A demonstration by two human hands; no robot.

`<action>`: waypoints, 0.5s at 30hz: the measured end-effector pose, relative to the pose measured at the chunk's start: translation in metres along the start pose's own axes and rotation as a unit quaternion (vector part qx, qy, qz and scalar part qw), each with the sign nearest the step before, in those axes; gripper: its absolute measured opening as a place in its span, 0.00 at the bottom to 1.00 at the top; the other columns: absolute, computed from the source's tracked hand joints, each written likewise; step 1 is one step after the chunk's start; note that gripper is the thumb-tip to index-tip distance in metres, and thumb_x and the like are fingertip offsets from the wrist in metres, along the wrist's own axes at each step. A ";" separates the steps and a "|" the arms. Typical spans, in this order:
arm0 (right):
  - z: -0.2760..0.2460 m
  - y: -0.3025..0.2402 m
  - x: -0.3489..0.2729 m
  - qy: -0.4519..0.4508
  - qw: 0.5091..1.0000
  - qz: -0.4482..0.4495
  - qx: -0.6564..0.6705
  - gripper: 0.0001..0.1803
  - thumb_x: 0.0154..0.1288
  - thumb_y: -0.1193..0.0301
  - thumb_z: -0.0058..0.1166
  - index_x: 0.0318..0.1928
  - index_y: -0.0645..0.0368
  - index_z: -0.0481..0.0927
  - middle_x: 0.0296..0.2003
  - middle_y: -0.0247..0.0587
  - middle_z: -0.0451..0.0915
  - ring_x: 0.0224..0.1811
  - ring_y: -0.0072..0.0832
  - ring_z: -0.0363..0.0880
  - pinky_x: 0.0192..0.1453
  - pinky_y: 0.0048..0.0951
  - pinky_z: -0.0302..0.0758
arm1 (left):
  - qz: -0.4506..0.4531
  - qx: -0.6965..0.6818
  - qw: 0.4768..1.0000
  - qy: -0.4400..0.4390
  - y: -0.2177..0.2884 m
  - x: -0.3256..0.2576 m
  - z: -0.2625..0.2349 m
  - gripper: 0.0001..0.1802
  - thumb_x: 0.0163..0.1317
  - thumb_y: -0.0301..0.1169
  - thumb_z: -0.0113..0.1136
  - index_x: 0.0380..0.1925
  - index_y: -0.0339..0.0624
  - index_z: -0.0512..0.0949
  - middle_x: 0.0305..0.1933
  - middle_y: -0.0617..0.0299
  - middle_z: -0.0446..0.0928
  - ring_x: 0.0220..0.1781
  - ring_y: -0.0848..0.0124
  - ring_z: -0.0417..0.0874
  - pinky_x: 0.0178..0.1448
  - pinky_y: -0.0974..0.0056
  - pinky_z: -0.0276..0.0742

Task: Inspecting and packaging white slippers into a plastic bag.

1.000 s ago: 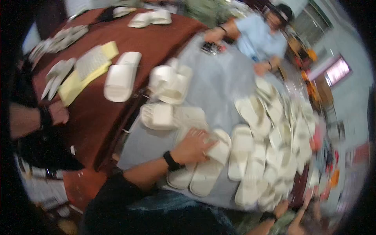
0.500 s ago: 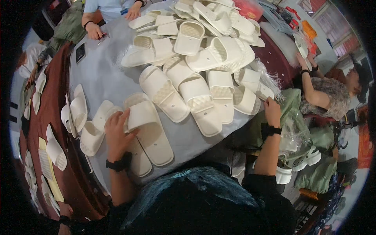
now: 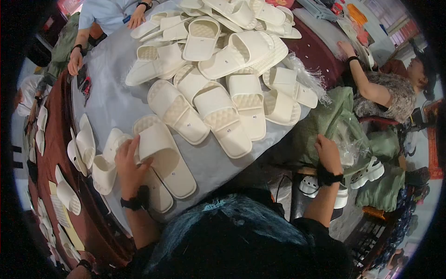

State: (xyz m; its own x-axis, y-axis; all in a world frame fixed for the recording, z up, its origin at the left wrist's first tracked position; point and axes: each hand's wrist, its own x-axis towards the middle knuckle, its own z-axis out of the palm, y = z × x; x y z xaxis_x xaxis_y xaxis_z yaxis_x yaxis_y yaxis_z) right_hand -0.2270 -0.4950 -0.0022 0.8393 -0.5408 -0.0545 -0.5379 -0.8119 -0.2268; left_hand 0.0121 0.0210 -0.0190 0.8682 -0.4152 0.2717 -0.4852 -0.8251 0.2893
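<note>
A grey table (image 3: 111,88) fills the middle of the view, and everything else sits around it. Its far half carries a heap of cream slippers (image 3: 218,42), lying at all angles. Off its right edge hangs a green sack (image 3: 334,116) with clear plastic bags (image 3: 348,144) at its mouth. At the near edge of the table lies one slipper (image 3: 165,158), sole down, its long axis running from the far left to the near right, the strap end towards the heap. The left hand (image 3: 129,165) rests on this slipper's left side, fingers spread and curled over the strap, holding it. The right hand (image 3: 329,151), off the table's right edge, is closed on the plastic bags.
</note>
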 end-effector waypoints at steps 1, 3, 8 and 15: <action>-0.008 -0.002 -0.005 -0.024 1.000 -0.013 0.015 0.08 0.66 0.70 0.52 0.39 0.62 0.74 0.33 0.59 0.79 0.39 0.59 0.77 0.39 0.48 0.72 | -0.001 0.002 1.000 0.005 -0.001 -0.002 0.001 0.41 0.40 0.34 0.75 0.61 0.48 0.74 0.57 0.52 0.74 0.59 0.51 0.73 0.62 0.50 0.66; -0.031 -0.025 -0.012 -0.052 0.996 -0.018 0.069 0.08 0.65 0.70 0.52 0.38 0.62 0.74 0.31 0.58 0.79 0.36 0.56 0.77 0.38 0.45 0.72 | -0.007 -0.010 1.000 0.001 -0.001 -0.002 0.000 0.41 0.41 0.34 0.75 0.61 0.47 0.74 0.56 0.52 0.74 0.58 0.51 0.73 0.62 0.50 0.66; -0.084 -0.086 -0.038 -0.080 0.962 -0.093 0.245 0.06 0.59 0.78 0.56 0.34 0.66 0.73 0.26 0.39 0.74 0.31 0.26 0.72 0.40 0.26 0.69 | -0.002 -0.022 1.000 0.002 -0.006 0.000 -0.003 0.39 0.41 0.37 0.75 0.59 0.48 0.75 0.54 0.51 0.75 0.59 0.49 0.72 0.63 0.49 0.66; -0.083 -0.153 -0.023 -0.155 0.799 -0.434 0.387 0.08 0.47 0.80 0.60 0.30 0.63 0.76 0.21 0.41 0.73 0.22 0.36 0.69 0.31 0.35 0.64 | -0.013 -0.041 0.995 0.092 0.013 -0.018 -0.040 0.37 0.44 0.36 0.76 0.59 0.53 0.77 0.62 0.51 0.71 0.69 0.49 0.65 0.71 0.49 0.61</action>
State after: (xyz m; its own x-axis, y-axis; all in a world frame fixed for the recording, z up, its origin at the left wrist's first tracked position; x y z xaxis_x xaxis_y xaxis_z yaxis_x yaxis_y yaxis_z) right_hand -0.1701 -0.3764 0.1150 0.9135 0.3296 0.2384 0.3653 -0.4071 -0.8372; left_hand -0.0143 0.0328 0.0165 0.8500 -0.3114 0.4248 -0.4769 -0.7975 0.3695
